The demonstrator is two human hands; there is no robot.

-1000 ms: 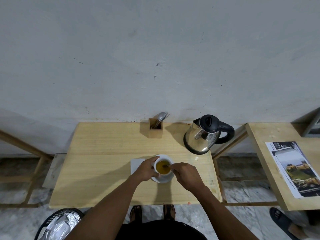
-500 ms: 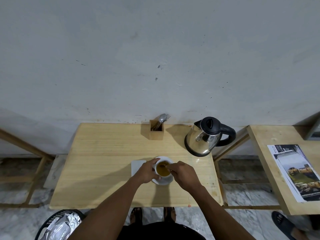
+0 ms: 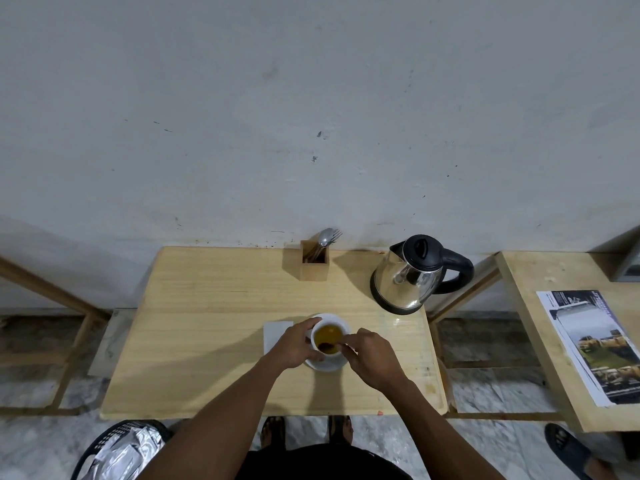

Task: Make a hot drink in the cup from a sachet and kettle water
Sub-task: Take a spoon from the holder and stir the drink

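A white cup (image 3: 329,328) of amber liquid stands on a white saucer (image 3: 327,365) near the front of the wooden table (image 3: 207,306). My left hand (image 3: 294,344) wraps the cup's left side. My right hand (image 3: 372,355) pinches a spoon (image 3: 329,346) whose bowl dips into the drink at the near rim, with something dark on it. The steel kettle (image 3: 410,275) with a black lid and handle sits at the back right. A white paper piece (image 3: 275,332) lies left of the cup, partly under my left hand.
A wooden cutlery holder (image 3: 314,259) with a spoon and fork stands at the back middle. A second table (image 3: 554,306) to the right carries a printed magazine (image 3: 595,344). A black bin (image 3: 117,448) with foil wrappers sits on the floor at front left.
My right hand has shifted the spoon around inside the cup, from its right side toward the near rim. My left hand stays on the cup. The view drifted slightly.
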